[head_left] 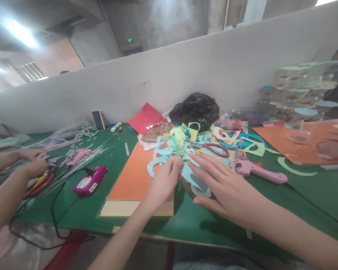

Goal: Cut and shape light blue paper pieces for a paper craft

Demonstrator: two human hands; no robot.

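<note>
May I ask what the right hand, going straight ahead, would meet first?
The right hand would probably meet the pale paper scraps, though depth is unclear and the left hand sits close by.

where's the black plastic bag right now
In the head view, the black plastic bag sits near centre, in front of the white wall, right of the red sheet.

On my monitor I log: green tabletop [87,213]; pale-blue paper piece [191,177]; orange sheet [129,178]; red sheet [145,119]; red scissor handles [218,146]; pink glue gun [260,172], black cord [312,201]; black bag [196,110]; magenta-and-white device [90,182].
</note>
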